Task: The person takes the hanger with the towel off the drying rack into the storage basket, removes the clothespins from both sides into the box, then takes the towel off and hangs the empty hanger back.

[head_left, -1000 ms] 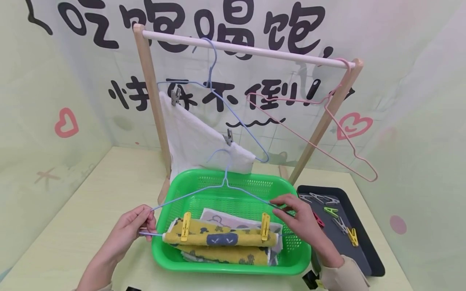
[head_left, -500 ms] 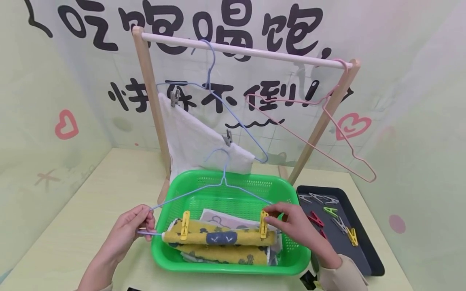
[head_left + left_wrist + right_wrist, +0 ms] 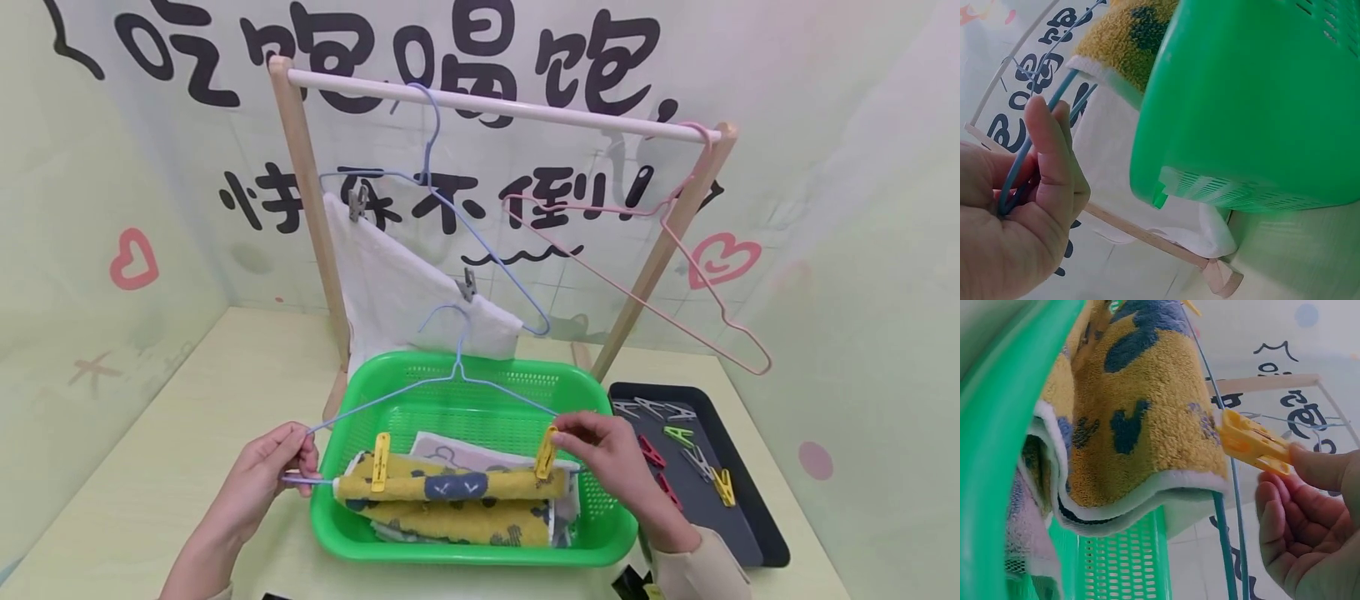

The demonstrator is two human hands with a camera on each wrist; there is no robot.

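Note:
My left hand (image 3: 266, 467) grips the left corner of a blue wire hanger (image 3: 393, 396); its fingers curl round the wire in the left wrist view. A yellow towel (image 3: 480, 525) with dark blue patterns is draped over the hanger's lower bar, its lower part inside the green basket (image 3: 480, 553). My right hand (image 3: 611, 454) pinches a yellow clothespin (image 3: 547, 452) at the towel's right end. In the right wrist view this clothespin (image 3: 1254, 444) meets the towel's upper edge beside the wires. Another yellow clothespin (image 3: 381, 461) stands upright on the towel's left part.
Behind the basket stands a wooden rack with a white rail (image 3: 480, 104). From it hang a blue hanger with a clipped white towel (image 3: 405, 292) and a pink hanger (image 3: 600, 271). A dark tray (image 3: 738, 525) with several clothespins lies right; a pale cloth (image 3: 472, 452) lies in the basket.
My right hand has gone from the hanger's right arm to the right yellow clothespin and now pinches it. That clothespin has risen slightly and tilts rightward. My left hand stays on the hanger.

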